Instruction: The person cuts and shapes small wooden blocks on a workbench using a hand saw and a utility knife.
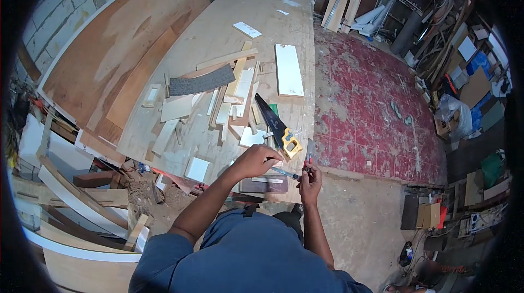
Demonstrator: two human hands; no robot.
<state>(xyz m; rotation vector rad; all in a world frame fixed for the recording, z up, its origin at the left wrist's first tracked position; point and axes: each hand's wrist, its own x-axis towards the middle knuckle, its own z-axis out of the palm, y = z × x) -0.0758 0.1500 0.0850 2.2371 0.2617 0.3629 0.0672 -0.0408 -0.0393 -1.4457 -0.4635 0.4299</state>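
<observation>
Over the near edge of the workbench (218,25), my left hand (256,162) is closed, thumb and fingertips pinched together; what sits in the pinch is too small to make out. To its right, my right hand (310,185) is closed around a red and black knife (309,157) whose grey blade points away from me. A thin bluish strip (284,172) with a dark end runs between the two hands. Just beyond them lies a handsaw (277,123) with a yellow handle. A dark flat block (263,185) rests at the bench edge below my left hand.
Wood offcuts (224,113) and a dark grey curved strip (202,80) are heaped mid-bench. A white board (289,69) lies farther back. Large plywood sheets (120,42) lean at the left. Red tiled floor (365,96) stretches to the right, with clutter along the wall.
</observation>
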